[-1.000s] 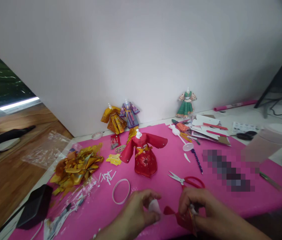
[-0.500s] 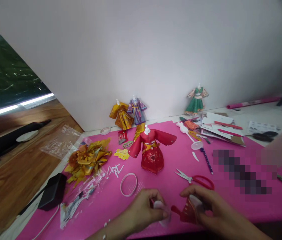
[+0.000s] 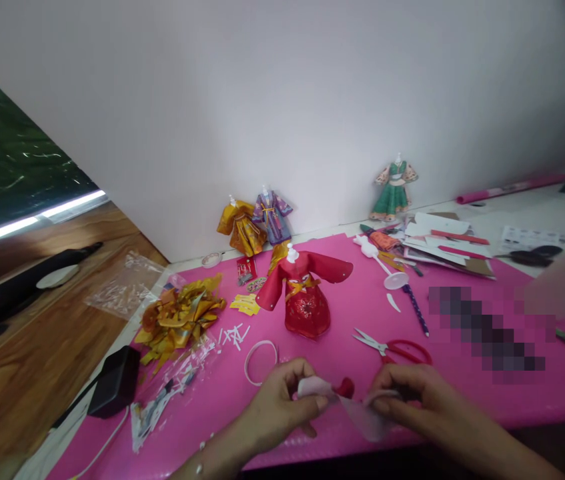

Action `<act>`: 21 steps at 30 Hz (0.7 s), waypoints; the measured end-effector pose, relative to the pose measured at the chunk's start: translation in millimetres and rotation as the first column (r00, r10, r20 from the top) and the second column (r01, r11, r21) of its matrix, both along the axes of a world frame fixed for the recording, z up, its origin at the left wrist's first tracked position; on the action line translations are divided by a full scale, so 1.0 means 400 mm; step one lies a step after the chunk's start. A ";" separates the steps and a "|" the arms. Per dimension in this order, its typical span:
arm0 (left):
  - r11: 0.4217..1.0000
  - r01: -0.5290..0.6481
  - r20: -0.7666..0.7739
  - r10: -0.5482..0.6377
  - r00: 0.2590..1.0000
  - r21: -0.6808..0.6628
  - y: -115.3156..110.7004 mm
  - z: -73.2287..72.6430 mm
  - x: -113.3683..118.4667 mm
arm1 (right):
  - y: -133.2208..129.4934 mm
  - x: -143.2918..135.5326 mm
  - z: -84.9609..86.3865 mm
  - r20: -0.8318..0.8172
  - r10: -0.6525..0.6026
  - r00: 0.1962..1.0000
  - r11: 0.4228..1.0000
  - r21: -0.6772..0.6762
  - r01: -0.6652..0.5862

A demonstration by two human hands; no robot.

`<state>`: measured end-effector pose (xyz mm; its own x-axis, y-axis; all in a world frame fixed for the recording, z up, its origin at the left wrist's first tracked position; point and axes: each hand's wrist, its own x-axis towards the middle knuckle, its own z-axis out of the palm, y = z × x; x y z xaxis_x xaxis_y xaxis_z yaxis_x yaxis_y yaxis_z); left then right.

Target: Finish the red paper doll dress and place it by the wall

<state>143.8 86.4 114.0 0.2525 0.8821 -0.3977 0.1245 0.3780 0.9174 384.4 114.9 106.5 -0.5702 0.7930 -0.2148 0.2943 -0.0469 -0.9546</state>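
Observation:
My left hand [image 3: 287,400] pinches one end of a pale, thin piece [image 3: 362,417] near the front edge of the pink mat. The other end is between the fingers of my right hand [image 3: 405,397], and the piece hangs between both hands. A small red piece [image 3: 345,388] shows just behind it; what holds it is hidden. Beyond my hands stands a doll form in a red dress [image 3: 307,310] with a yellow bow. Red-handled scissors [image 3: 405,351] lie partly open behind my right hand, and a pale ring [image 3: 261,362] lies behind my left.
Gold scraps [image 3: 182,320] and a black box [image 3: 115,380] are at the left. Gold [image 3: 242,227], purple [image 3: 272,217] and green [image 3: 393,193] dressed forms stand by the wall. A paper stack [image 3: 449,243] and a purple pen [image 3: 415,310] are at the right.
The pale piece now stretches between both hands. The red patterned piece, which hung at my right hand, is mostly out of sight. The view has shifted slightly.

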 end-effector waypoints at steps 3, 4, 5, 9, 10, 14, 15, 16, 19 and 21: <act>1.000 -0.021 0.047 0.022 0.999 -0.011 -0.001 -0.001 -0.008 | 0.006 0.001 -0.003 0.024 -0.028 0.999 0.999 0.040 0.027; 0.999 -0.031 0.067 0.032 0.997 -0.018 -0.001 -0.001 -0.010 | 0.009 0.002 -0.005 0.027 -0.043 0.999 0.998 0.056 0.042; 0.999 -0.043 0.086 0.045 0.995 -0.022 -0.001 0.001 -0.011 | 0.012 0.003 -0.006 0.032 -0.061 0.998 0.994 0.088 0.058; 0.995 -0.104 0.127 0.104 0.986 -0.009 0.008 0.040 -0.014 | 0.034 0.007 0.021 0.048 -0.129 0.990 0.938 0.331 0.106; 0.992 -0.123 0.122 0.120 0.985 0.012 0.012 0.059 -0.015 | 0.041 0.007 0.038 0.055 -0.127 0.990 0.925 0.367 0.098; 0.974 -0.184 0.061 0.177 0.982 0.134 0.035 0.147 -0.023 | 0.070 0.000 0.121 0.067 -0.101 0.993 0.924 0.377 0.068; 0.969 -0.188 0.037 0.185 0.982 0.157 0.040 0.164 -0.026 | 0.077 -0.004 0.137 0.054 -0.093 0.994 0.928 0.366 0.067; 0.967 -0.188 0.018 0.187 0.982 0.172 0.045 0.176 -0.029 | 0.082 -0.010 0.149 0.045 -0.079 0.996 0.936 0.348 0.058; 0.974 -0.151 -0.023 0.157 0.987 0.169 0.052 0.170 -0.041 | 0.095 -0.030 0.152 0.050 -0.007 0.999 0.960 0.279 -0.007; 0.988 -0.087 -0.054 0.095 0.994 0.126 0.054 0.139 -0.049 | 0.103 -0.047 0.129 0.071 0.059 0.996 0.966 0.248 -0.075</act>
